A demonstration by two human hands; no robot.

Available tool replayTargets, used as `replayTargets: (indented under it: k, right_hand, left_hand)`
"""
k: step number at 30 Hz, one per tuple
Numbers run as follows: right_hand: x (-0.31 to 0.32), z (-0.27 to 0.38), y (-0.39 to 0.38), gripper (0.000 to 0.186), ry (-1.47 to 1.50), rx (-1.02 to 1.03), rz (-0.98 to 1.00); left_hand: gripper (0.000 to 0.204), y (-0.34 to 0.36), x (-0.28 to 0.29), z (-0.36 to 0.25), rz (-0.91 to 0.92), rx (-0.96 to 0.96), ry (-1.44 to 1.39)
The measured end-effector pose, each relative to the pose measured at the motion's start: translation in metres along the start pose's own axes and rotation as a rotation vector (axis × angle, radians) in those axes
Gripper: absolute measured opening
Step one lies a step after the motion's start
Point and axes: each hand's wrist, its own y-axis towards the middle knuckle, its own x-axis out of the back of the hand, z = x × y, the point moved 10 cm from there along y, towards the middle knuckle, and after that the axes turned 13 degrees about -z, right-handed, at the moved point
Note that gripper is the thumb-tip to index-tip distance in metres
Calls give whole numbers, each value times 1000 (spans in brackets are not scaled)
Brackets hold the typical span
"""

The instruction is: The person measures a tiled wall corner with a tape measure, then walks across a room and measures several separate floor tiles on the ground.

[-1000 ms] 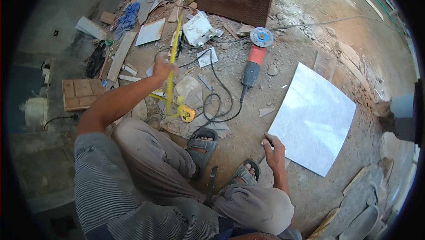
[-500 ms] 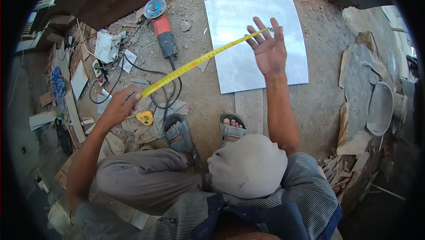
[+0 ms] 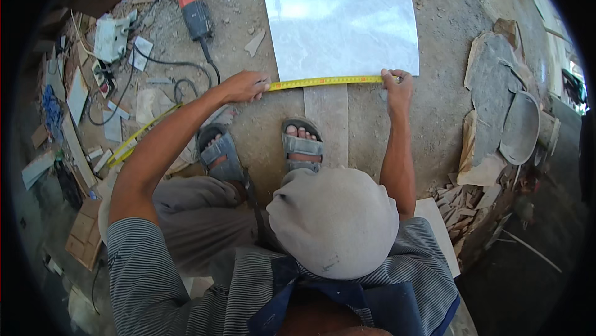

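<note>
A yellow tape measure (image 3: 329,81) is stretched along the near edge of a pale, glossy tile (image 3: 341,19). At the tile's near left corner, my left hand (image 3: 247,86) is closed on the tape's blade. My right hand (image 3: 398,81) pinches the tape's end by the near right corner, thumb and fingers pressed together. More of the yellow blade runs behind my left forearm, down toward the rubble at the left. The tape's case is not visible. Beneath the tile, a flat grey strip (image 3: 327,125) reaches toward my feet.
An angle grinder (image 3: 191,10) with a red and black body lies left of the tile, its cord trailing nearby. Farther left are a white box (image 3: 112,38), a blue cloth (image 3: 52,112) and tile offcuts. A mortar-crusted basin (image 3: 520,128) and broken pieces (image 3: 465,209) lie at the right.
Both hands have brought the tape down to the tile's near edge. My right fingers, spread before, now pinch its end. The view has shifted, so the tile appears higher.
</note>
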Motion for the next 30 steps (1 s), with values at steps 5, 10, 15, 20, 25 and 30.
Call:
replayTargets:
  k: [5, 10, 15, 20, 25, 30]
  right_hand:
    - [0, -10, 16, 36, 154, -41, 25]
    - [16, -3, 19, 33, -131, 184, -70]
    - [13, -17, 24, 31, -163, 190, 2]
    - [11, 3, 16, 27, -390, 348, -77]
    - [10, 11, 10, 18, -347, 439, -118]
    - [5, 12, 2, 17, -326, 527, -118]
  left_hand:
    - [23, 15, -15, 14, -89, 26, -31]
    - [24, 13, -16, 13, -154, 24, -114]
    - [25, 16, -15, 17, -183, 38, -122]
    - [26, 22, -16, 24, -192, 40, -205]
    - [24, 22, -14, 16, -203, 8, -195]
    - [23, 22, -16, 21, -225, 40, -288]
